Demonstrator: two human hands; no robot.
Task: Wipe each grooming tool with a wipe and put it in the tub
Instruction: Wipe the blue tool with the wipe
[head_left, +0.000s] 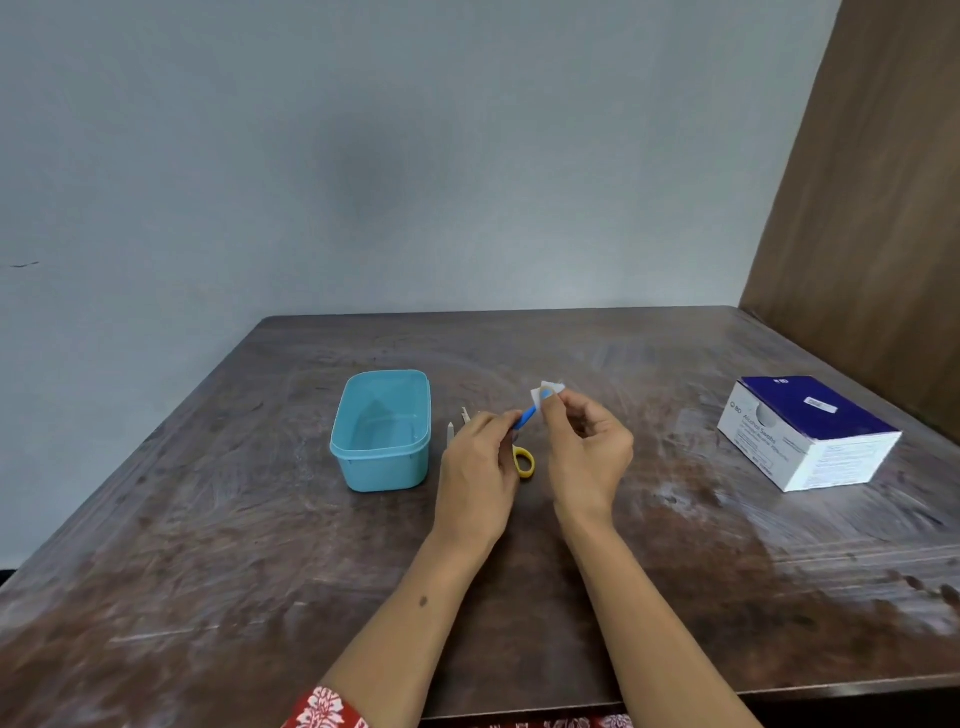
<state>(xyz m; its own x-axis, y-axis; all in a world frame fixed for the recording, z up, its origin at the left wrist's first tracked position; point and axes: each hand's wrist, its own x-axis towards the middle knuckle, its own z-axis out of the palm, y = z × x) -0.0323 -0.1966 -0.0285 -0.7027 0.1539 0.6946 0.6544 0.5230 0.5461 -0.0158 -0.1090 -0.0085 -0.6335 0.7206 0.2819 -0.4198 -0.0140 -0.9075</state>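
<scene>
Left hand (480, 462) hides most of yellow-handled scissors (524, 461); box (808, 434) print unreadable.

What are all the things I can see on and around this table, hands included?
Table: one, dark brown wood, fills the lower view.
Tub: one, light blue, open, nothing visible inside, left of the hands.
Blue tool: one, slim, blue, held between both hands.
Wipe: one, white, pinched around the blue tool's tip.
Yellow handle loop: one, yellow, on the table between the hands; looks like scissors, mostly hidden.
Pale tools: apparently two, whitish, between tub and left hand; type unclear.
Swab box: one, dark blue and white, far right.
Left hand: holds the blue tool.
Right hand: holds the wipe.
</scene>
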